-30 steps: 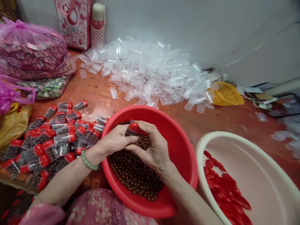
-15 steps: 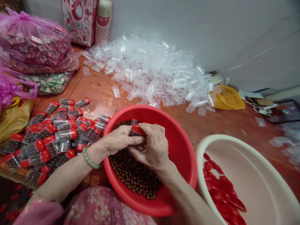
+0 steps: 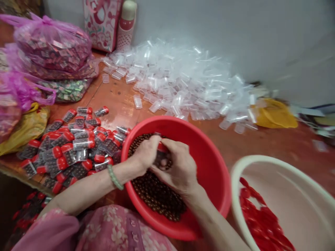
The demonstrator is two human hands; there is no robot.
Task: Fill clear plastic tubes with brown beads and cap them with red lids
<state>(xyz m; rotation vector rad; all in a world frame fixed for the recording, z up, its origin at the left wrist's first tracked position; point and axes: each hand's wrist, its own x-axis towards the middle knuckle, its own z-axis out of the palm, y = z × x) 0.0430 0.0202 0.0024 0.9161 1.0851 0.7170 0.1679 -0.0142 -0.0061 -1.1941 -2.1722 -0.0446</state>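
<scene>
Over a red basin (image 3: 211,153) of brown beads (image 3: 157,195), my two hands meet around a small clear container with a red cap (image 3: 162,147). My left hand (image 3: 146,153), a green bead bracelet (image 3: 114,177) on its wrist, is closed at the container's left side; its fingertips are partly hidden. My right hand (image 3: 179,164) curls around the container from the right, thumb below it. Some brown beads show between the hands. Left of the basin lies a pile of filled, red-capped containers (image 3: 83,143).
Clear empty cases (image 3: 180,83) are heaped by the wall. A cream basin (image 3: 295,195) with red caps (image 3: 264,223) stands at right. Behind are a yellow basket (image 3: 274,113), a flask (image 3: 127,26) and a patterned bag (image 3: 102,24). Pink plastic bags (image 3: 54,48) sit at left.
The whole view has shifted, so things appear further right. My left hand has turned and its fingers have closed in over the container, which now shows less.
</scene>
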